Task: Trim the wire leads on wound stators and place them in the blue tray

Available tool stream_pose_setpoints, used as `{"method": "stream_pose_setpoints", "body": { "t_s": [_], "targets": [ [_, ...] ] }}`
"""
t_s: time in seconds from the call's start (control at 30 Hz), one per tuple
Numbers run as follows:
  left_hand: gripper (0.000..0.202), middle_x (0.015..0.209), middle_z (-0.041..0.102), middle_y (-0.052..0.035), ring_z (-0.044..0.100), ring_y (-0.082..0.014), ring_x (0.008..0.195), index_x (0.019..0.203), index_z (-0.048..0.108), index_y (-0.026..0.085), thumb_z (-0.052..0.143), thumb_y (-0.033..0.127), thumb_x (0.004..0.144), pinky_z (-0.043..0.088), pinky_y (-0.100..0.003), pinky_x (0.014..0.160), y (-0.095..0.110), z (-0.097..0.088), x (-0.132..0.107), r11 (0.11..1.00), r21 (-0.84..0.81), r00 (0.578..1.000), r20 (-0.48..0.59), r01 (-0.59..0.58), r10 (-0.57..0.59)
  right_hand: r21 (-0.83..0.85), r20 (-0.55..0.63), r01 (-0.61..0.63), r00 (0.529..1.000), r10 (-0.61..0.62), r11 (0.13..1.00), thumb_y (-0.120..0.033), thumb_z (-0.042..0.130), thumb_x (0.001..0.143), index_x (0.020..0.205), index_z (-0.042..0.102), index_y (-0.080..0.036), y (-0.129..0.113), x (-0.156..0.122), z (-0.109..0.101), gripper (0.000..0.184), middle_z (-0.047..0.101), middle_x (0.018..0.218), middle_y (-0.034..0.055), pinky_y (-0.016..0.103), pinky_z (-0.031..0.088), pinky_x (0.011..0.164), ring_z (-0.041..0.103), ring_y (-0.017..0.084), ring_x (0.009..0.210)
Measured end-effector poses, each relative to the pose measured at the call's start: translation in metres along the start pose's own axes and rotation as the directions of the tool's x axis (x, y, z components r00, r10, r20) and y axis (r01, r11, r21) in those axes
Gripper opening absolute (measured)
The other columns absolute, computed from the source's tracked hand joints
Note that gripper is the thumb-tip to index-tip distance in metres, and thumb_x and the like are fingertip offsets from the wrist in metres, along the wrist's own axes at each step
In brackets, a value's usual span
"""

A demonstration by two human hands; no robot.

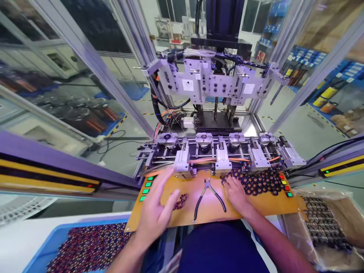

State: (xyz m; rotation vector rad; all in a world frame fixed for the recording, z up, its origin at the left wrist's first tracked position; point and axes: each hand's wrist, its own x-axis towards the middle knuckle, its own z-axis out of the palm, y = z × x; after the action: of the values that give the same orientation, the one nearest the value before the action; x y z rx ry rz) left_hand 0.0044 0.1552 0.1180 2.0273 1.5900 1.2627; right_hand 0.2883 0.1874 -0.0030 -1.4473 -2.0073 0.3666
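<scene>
My left hand [157, 206] hovers over the orange work board [204, 212] with fingers stretched out and apart, holding nothing; a small round dark part [181, 200] lies just right of its fingertips. My right hand [234, 193] rests palm down on the board, fingertips touching the edge of a pile of small round dark parts [257, 182]; what the curled fingertips hold, if anything, is hidden. Black-handled cutting pliers [209, 195] lie on the board between my hands.
Behind the board stands a machine with a row of round fixtures [204, 139] and a tool head [212, 81] above. Green buttons [146, 187] sit left, coloured buttons [285, 185] right. A blue tray [48, 248] of parts is lower left, a bag-lined box [327, 223] of parts right.
</scene>
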Motion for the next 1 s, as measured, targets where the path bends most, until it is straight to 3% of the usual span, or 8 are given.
{"method": "stream_pose_setpoints", "body": {
  "t_s": [0.1, 0.23, 0.4, 0.57, 0.73, 0.8, 0.9, 1.0],
  "targets": [
    [0.038, 0.128, 0.071, -0.0077, 0.065, -0.0240, 0.121, 0.132, 0.059, 0.027, 0.059, 0.027, 0.094, 0.051, -0.040, 0.106, 0.007, 0.015, -0.037, 0.992, -0.095, 0.992, 0.097, 0.086, -0.077, 0.109, 0.033, 0.047, 0.998, -0.051, 0.993, -0.015, 0.054, 0.096, 0.090, 0.075, -0.018, -0.023, 0.000, -0.013, 0.022, 0.069, 0.088, 0.0087, 0.035, 0.055, 0.084, 0.064, 0.019, 0.087],
    [0.043, 0.111, 0.079, -0.0070, 0.076, -0.0241, 0.096, 0.127, 0.065, 0.026, 0.072, 0.034, 0.086, 0.061, -0.035, 0.088, 0.024, 0.026, -0.037, 0.975, -0.217, 0.975, 0.220, 0.045, 0.005, 0.336, 0.103, 0.138, 0.978, -0.182, 0.931, -0.025, 0.063, 0.093, 0.092, 0.075, -0.023, -0.076, -0.001, -0.046, 0.012, 0.064, 0.089, 0.0049, 0.029, 0.057, 0.075, 0.064, 0.018, 0.087],
    [0.027, 0.091, 0.081, -0.0043, 0.077, -0.0214, 0.077, 0.114, 0.073, 0.029, 0.069, 0.036, 0.088, 0.064, -0.032, 0.069, 0.044, 0.020, -0.019, 0.957, -0.290, 0.990, 0.133, -0.004, 0.044, 0.750, 0.092, 0.070, 0.974, -0.208, 0.657, -0.024, 0.066, 0.092, 0.100, 0.074, -0.028, -0.116, 0.014, -0.069, 0.012, 0.063, 0.113, 0.0080, 0.034, 0.057, 0.088, 0.065, 0.021, 0.103],
    [0.030, 0.101, 0.079, -0.0079, 0.076, -0.0219, 0.089, 0.116, 0.073, 0.027, 0.072, 0.028, 0.086, 0.063, -0.033, 0.078, 0.042, 0.015, -0.016, 0.961, -0.268, 0.995, 0.054, -0.064, 0.081, 0.834, 0.236, -0.071, 0.943, -0.236, 0.547, -0.031, 0.063, 0.095, 0.103, 0.073, -0.027, -0.119, 0.032, -0.064, 0.014, 0.064, 0.121, 0.0090, 0.037, 0.052, 0.099, 0.062, 0.021, 0.116],
    [0.037, 0.101, 0.079, -0.0077, 0.076, -0.0222, 0.088, 0.121, 0.070, 0.028, 0.074, 0.033, 0.085, 0.064, -0.032, 0.077, 0.024, 0.018, -0.020, 0.973, -0.216, 0.996, 0.005, -0.081, 0.084, 0.773, 0.343, -0.100, 0.897, -0.280, 0.626, -0.031, 0.064, 0.094, 0.091, 0.073, -0.021, -0.122, 0.060, -0.073, 0.013, 0.067, 0.113, 0.0084, 0.034, 0.054, 0.095, 0.066, 0.019, 0.108],
    [0.044, 0.102, 0.078, -0.0075, 0.076, -0.0224, 0.088, 0.126, 0.066, 0.028, 0.075, 0.035, 0.084, 0.064, -0.034, 0.079, 0.006, 0.021, -0.030, 0.987, -0.154, 0.998, -0.053, -0.045, 0.037, 0.695, 0.315, 0.053, 0.874, -0.369, 0.717, -0.027, 0.062, 0.095, 0.091, 0.073, -0.020, -0.119, 0.089, -0.086, 0.014, 0.068, 0.110, 0.0083, 0.032, 0.056, 0.091, 0.067, 0.018, 0.103],
    [0.043, 0.103, 0.077, -0.0092, 0.076, -0.0237, 0.089, 0.130, 0.060, 0.024, 0.069, 0.030, 0.088, 0.064, -0.038, 0.081, -0.034, 0.032, -0.054, 0.997, -0.041, 0.978, -0.194, 0.072, -0.078, 0.410, 0.200, 0.425, 0.822, -0.534, 0.807, -0.021, 0.059, 0.095, 0.091, 0.073, -0.018, -0.104, 0.153, -0.099, 0.015, 0.070, 0.107, 0.0088, 0.034, 0.056, 0.089, 0.068, 0.018, 0.099],
    [0.039, 0.106, 0.076, -0.0120, 0.075, -0.0283, 0.094, 0.126, 0.061, 0.022, 0.067, 0.032, 0.089, 0.063, -0.045, 0.084, -0.073, 0.046, -0.079, 0.986, 0.038, 0.945, -0.295, 0.163, -0.145, 0.255, 0.140, 0.471, 0.846, -0.515, 0.844, -0.017, 0.059, 0.093, 0.089, 0.074, -0.014, -0.080, 0.218, -0.092, 0.015, 0.069, 0.104, 0.0124, 0.041, 0.055, 0.089, 0.067, 0.022, 0.096]
  ]
}}
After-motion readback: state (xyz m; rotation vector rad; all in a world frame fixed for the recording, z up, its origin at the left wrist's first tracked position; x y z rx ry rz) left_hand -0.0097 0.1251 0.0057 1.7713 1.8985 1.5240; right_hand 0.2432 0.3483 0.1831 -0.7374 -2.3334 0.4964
